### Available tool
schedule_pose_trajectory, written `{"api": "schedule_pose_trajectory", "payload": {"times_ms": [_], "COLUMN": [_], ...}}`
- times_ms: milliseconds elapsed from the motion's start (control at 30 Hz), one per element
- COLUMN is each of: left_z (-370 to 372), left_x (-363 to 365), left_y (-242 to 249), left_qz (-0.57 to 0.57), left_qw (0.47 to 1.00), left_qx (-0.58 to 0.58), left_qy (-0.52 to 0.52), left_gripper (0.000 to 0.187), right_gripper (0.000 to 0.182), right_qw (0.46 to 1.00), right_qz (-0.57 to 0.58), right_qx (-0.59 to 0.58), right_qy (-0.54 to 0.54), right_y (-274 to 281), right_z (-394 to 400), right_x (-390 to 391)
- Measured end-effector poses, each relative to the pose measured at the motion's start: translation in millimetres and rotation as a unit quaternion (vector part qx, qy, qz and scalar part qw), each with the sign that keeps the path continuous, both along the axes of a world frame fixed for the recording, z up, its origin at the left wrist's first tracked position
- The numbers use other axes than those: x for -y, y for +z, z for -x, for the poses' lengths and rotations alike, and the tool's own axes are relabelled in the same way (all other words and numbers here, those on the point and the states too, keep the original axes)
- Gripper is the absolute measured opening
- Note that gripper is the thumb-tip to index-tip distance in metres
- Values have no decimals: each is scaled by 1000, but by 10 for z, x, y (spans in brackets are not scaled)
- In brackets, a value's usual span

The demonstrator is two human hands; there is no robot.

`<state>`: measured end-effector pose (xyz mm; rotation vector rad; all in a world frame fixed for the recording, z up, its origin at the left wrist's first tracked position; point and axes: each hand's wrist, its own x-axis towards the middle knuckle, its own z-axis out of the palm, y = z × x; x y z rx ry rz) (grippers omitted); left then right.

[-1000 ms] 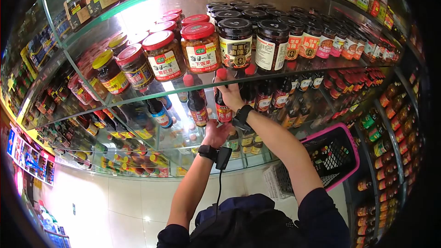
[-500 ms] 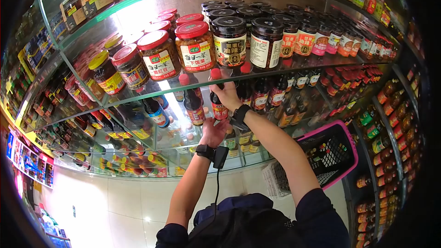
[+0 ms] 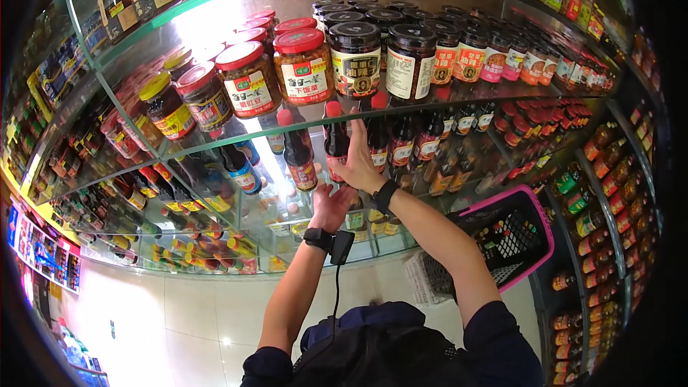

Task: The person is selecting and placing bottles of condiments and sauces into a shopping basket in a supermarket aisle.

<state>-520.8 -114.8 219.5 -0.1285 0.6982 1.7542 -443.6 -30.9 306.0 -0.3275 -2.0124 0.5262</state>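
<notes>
A dark sauce bottle with a red cap (image 3: pixel 335 136) stands at the front of the lower glass shelf. Against its right side lies my right hand (image 3: pixel 361 162), open, fingers stretched up and thumb across the label. Just below the bottle's base, my left hand (image 3: pixel 332 206) is open with its fingers apart and nothing in them. A similar red-capped bottle (image 3: pixel 297 154) stands to the left. More dark bottles (image 3: pixel 403 140) are lined up to the right of my right hand, partly behind the shelf edge. Both wrists wear black straps; the left one carries a small device with a cable.
Over my hands runs the glass edge of the upper shelf (image 3: pixel 279 129), holding red-lidded jars (image 3: pixel 303 72) and black-lidded jars (image 3: pixel 356 64). A black basket with a pink rim (image 3: pixel 550 233) is at the lower right. Bottle shelves (image 3: pixel 598 208) line the right side.
My right hand has let go of the red-capped bottle, its fingers straightening upward beside it. My left hand has stayed near the base, its fingers slightly more spread.
</notes>
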Motion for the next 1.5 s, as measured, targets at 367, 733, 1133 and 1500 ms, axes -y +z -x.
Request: {"api": "schedule_pose_trajectory", "payload": {"times_ms": [367, 733, 1133, 1500], "left_z": [10, -89, -616, -1972], "left_x": [273, 1121, 1491, 1109], "left_y": [89, -641, -1679, -1571], "left_qz": [43, 152, 277, 272], "left_qw": [992, 986, 955, 941], "left_qx": [-116, -72, 76, 40], "left_qy": [16, 8, -67, -196], "left_gripper": [28, 18, 18, 16], "right_gripper": [36, 8, 11, 12], "right_qw": [994, 986, 814, 740], "right_qz": [-65, -6, 484, 495], "right_qx": [-90, -136, -210, -298], "right_qy": [-13, -98, -244, -344], "right_y": [47, -555, -2027, -2183], "right_z": [-209, -1003, -2154, -3385], "right_x": [119, 555, 1987, 2150]}}
